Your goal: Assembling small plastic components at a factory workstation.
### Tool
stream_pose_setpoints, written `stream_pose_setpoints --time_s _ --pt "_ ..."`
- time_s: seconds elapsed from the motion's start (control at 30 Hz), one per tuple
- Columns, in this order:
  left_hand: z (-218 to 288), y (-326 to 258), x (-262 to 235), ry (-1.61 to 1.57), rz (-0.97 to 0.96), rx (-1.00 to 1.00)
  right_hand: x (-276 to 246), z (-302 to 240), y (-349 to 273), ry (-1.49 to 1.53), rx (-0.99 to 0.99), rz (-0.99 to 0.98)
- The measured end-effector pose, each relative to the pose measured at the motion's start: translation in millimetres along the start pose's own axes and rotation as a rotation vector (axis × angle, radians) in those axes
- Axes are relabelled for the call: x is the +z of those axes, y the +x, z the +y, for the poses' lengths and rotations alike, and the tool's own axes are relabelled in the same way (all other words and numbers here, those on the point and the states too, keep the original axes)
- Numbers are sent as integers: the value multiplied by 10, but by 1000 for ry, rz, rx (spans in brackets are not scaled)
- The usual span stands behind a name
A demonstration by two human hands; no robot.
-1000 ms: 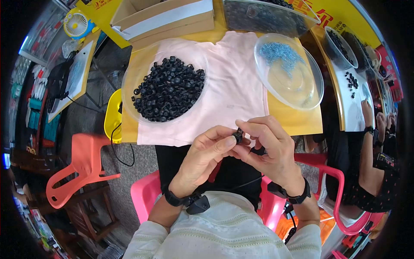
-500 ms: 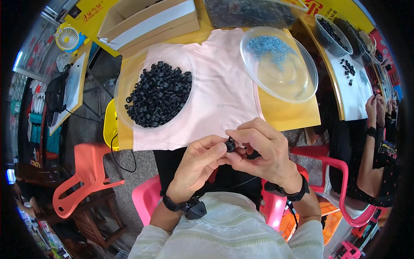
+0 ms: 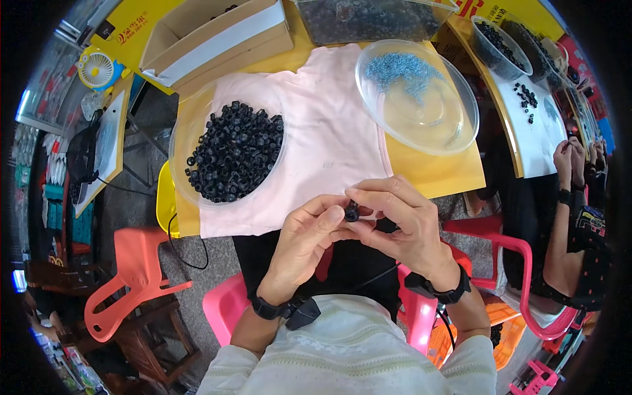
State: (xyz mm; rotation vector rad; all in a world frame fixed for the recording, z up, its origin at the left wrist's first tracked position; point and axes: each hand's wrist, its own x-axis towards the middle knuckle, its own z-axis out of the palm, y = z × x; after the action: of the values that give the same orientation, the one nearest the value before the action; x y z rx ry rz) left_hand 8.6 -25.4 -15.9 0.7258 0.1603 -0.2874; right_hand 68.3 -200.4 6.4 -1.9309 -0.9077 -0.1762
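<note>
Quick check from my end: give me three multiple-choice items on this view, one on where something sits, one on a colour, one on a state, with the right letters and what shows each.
1. Where is the clear dish of black ring-shaped parts?
A. On the pink cloth's left part
B. On the red stool
C. In the cardboard box

2. What colour are the small pieces in the right-hand clear dish?
A. Red
B. Blue
C. White

3. What is the small black part doing?
A. Lying in a dish
B. Lying on the cloth
C. Pinched between the left hand and right hand

Answers: 1 A, the dish rests on the cloth's left part. 2 B, the heap is blue. 3 C, fingertips of both hands close on it.
</note>
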Motion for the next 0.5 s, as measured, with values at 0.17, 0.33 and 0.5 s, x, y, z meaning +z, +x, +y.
stream_pose_setpoints --time_s 0.17,0.33,0.5 --pt "-6 20 -60 118 1 26 -6 -5 33 -12 -12 -5" --pt "-18 23 -59 125 -15 51 29 -14 18 -17 0 -18" --pt "12 32 -43 160 -23 3 14 4 -17 92 69 -45"
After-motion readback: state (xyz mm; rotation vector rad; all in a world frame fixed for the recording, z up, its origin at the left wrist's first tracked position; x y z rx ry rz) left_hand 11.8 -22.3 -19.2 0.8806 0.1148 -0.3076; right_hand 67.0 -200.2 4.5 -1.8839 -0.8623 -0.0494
